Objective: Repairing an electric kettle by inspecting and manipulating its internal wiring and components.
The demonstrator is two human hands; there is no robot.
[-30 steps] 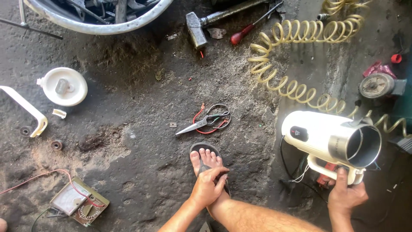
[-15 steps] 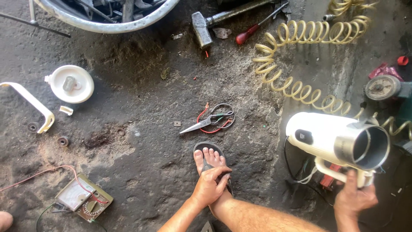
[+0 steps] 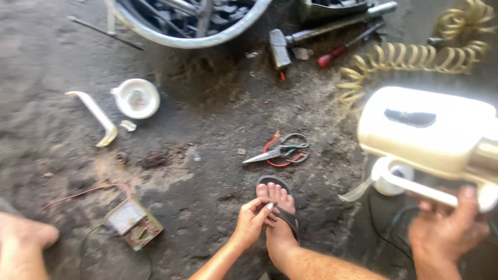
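Currently, your right hand (image 3: 446,228) sits at the lower right of the frame, fingers curled around the handle of the blower (image 3: 428,132). That white, barrel-shaped unit is lifted off the floor and fills the right edge of the frame, just below the coiled hose (image 3: 410,57) at upper right.

Your left hand (image 3: 255,220) is at lower centre. Its fingertips are pinched together on a small white object too small to identify, and the hand touches the toes of your foot (image 3: 277,207), which wears a dark sandal (image 3: 289,218).

Just above the foot, the scissors (image 3: 277,152) lie flat on the floor, blades pointing left, resting on a red loop of wire. The hammer (image 3: 282,45) and the red-handled screwdriver (image 3: 345,45) lie at upper centre, near the hose.

At upper left, the metal basin (image 3: 192,39) holds dark parts. Below it lie the white round cap (image 3: 136,98) and the curved white bracket (image 3: 96,115), near each other but apart. The meter (image 3: 132,222) rests at lower left with a thin wire leading away to the left.
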